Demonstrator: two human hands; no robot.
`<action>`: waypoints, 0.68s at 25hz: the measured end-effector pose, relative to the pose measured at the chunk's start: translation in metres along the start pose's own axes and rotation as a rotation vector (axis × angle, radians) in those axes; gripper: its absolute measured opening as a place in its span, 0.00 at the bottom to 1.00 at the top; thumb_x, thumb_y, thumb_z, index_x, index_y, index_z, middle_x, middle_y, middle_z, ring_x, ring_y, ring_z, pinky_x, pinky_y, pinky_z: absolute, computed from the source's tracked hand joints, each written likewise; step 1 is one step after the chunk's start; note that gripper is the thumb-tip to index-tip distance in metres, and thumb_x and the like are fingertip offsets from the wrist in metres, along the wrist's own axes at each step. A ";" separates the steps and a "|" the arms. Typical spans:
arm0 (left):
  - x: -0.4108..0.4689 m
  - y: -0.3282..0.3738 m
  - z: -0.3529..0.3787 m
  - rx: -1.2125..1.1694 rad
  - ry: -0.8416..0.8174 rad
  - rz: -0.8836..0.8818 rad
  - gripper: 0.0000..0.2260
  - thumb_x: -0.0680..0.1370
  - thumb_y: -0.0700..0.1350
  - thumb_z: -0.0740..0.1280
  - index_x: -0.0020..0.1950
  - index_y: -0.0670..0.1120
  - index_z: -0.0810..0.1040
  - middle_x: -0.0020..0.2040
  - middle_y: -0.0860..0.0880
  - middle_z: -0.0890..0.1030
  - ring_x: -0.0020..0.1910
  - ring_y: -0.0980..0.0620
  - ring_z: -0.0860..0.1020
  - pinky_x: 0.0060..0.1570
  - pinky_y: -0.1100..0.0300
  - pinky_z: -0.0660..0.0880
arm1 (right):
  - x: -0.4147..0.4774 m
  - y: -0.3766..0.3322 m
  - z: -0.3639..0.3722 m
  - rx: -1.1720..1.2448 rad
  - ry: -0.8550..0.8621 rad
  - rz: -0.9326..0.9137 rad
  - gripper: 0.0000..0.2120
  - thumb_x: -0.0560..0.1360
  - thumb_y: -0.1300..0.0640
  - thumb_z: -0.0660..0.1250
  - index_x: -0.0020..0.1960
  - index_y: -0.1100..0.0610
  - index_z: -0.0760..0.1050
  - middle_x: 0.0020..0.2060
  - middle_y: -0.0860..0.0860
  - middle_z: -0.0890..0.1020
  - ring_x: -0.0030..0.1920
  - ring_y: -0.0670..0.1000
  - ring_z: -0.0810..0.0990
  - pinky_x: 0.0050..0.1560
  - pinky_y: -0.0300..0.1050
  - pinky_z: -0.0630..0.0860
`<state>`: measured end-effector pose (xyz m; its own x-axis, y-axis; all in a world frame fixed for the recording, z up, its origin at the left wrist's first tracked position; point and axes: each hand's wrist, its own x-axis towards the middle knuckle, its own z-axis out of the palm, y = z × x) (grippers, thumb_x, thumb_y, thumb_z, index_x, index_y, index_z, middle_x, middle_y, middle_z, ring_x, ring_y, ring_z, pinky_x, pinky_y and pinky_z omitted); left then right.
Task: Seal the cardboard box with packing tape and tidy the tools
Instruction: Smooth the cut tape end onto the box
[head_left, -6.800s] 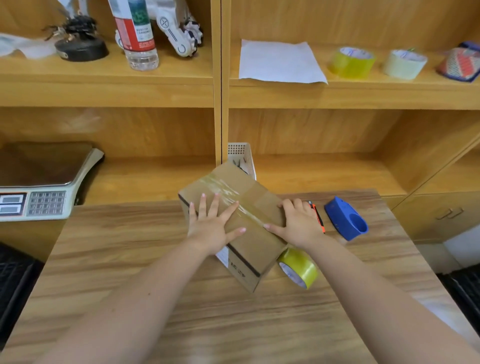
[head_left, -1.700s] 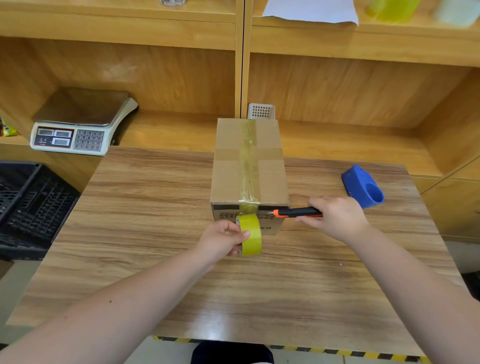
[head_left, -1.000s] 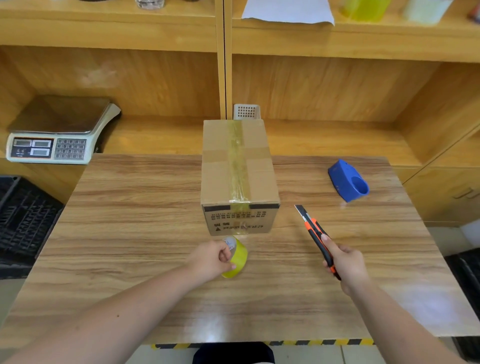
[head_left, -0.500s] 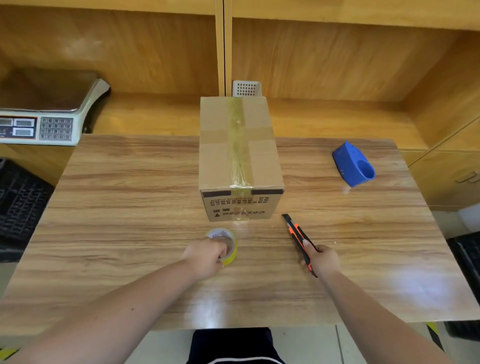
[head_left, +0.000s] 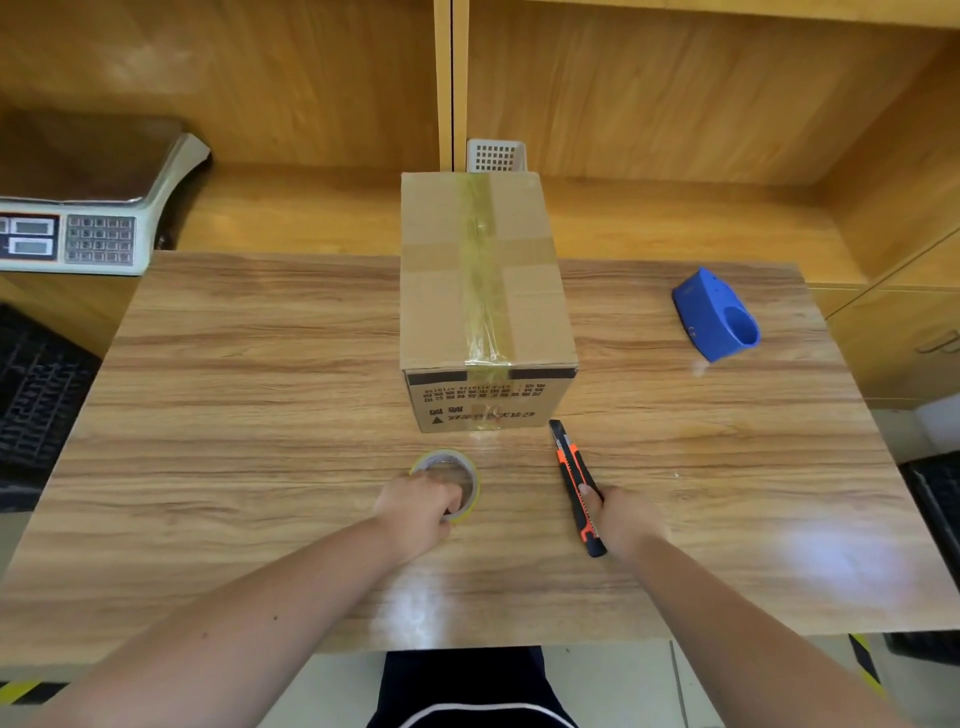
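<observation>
Your left hand (head_left: 421, 512) is closed on the tape roll (head_left: 451, 478), which lies flat on the table (head_left: 234, 415) just in front of the box (head_left: 485, 291). Your right hand (head_left: 621, 519) grips the knife (head_left: 574, 478), which lies on the table in front of the box's right corner, tip toward the box. The box stands mid-table, a tape strip along its top and down its near face. A blue dispenser (head_left: 716, 314) sits well right of the box; a scale (head_left: 88, 208) stands far left of it.
</observation>
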<state>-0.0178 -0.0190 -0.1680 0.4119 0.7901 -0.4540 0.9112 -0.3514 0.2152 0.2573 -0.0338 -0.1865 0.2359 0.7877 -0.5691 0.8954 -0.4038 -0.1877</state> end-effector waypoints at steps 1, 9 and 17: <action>0.000 -0.001 -0.001 -0.011 0.005 0.006 0.10 0.75 0.50 0.67 0.55 0.51 0.76 0.55 0.51 0.81 0.55 0.48 0.77 0.48 0.56 0.72 | 0.000 0.000 0.001 -0.048 -0.006 -0.001 0.25 0.79 0.40 0.47 0.45 0.55 0.77 0.32 0.49 0.78 0.33 0.51 0.76 0.35 0.44 0.71; -0.008 -0.034 -0.044 -0.131 0.097 -0.144 0.16 0.77 0.57 0.64 0.62 0.52 0.73 0.59 0.48 0.80 0.58 0.46 0.76 0.51 0.55 0.73 | -0.003 -0.010 -0.026 -0.150 -0.025 0.001 0.18 0.79 0.45 0.52 0.42 0.55 0.73 0.39 0.51 0.79 0.42 0.55 0.79 0.42 0.46 0.74; -0.014 -0.049 -0.176 -0.326 0.560 -0.152 0.33 0.80 0.51 0.60 0.78 0.59 0.42 0.80 0.53 0.46 0.79 0.46 0.49 0.74 0.46 0.59 | -0.021 -0.097 -0.161 0.225 0.499 -0.609 0.19 0.78 0.50 0.60 0.69 0.47 0.68 0.73 0.49 0.64 0.74 0.56 0.54 0.72 0.57 0.53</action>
<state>-0.0698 0.0756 -0.0206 0.1314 0.9913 -0.0014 0.8726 -0.1150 0.4746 0.2265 0.0640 -0.0273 -0.0799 0.9920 0.0980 0.8360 0.1202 -0.5354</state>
